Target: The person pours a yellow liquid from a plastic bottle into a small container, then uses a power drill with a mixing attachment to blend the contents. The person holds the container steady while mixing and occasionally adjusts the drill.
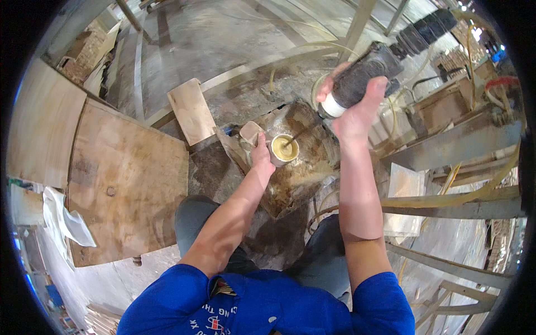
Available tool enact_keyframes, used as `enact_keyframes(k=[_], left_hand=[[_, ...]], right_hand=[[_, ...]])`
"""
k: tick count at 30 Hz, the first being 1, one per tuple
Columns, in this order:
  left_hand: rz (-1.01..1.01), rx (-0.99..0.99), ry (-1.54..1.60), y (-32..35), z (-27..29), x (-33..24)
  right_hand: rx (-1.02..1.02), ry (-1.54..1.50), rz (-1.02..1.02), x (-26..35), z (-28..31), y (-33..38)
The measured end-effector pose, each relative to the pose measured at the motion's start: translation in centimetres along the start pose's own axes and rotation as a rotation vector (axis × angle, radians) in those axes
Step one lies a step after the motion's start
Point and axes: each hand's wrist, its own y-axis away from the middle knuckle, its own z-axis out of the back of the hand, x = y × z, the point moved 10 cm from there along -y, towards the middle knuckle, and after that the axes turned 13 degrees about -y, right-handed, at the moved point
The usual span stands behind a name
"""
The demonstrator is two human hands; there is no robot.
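My left hand (261,158) is closed round the side of a small cup (286,160), steadying it on a stained, crusted board. Inside the cup is a thick yellowish paste (283,146). My right hand (360,114) is raised and wrapped round a dark, dusty power drill (365,75) with a white collar (333,106). From the drill a thin rod (304,132) slants down to the left, its end dipping into the paste. Beside my left fingers sits a small tan block (250,130).
A brown wooden cabinet (128,184) stands on the left, with a white cloth (67,220) over its corner. Behind the cup leans a pale plank (191,111). Metal frames (458,148) and a yellowish hose (474,195) run along the right.
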Motion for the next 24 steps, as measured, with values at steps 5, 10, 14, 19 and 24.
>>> enact_keyframes(k=[5,10,14,19,24], left_hand=[[-0.033,-0.014,-0.065,-0.1,-0.6,-0.9],[-0.027,-0.011,-0.138,0.0,-0.7,-1.8],[-0.104,0.043,-0.212,-0.7,-0.7,-2.7],[-0.064,0.079,-0.250,-0.7,-1.5,-2.4],[0.067,0.209,-0.263,-0.2,-1.9,-3.0]], right_hand=[[-0.039,0.013,0.005,0.2,0.5,0.0],[-0.026,0.030,0.062,1.4,-0.1,-0.2],[-0.018,-0.008,0.077,1.8,-0.5,0.0],[-0.015,-0.184,0.072,2.2,0.1,-0.1],[-0.015,-0.155,0.083,3.1,0.1,0.2]])
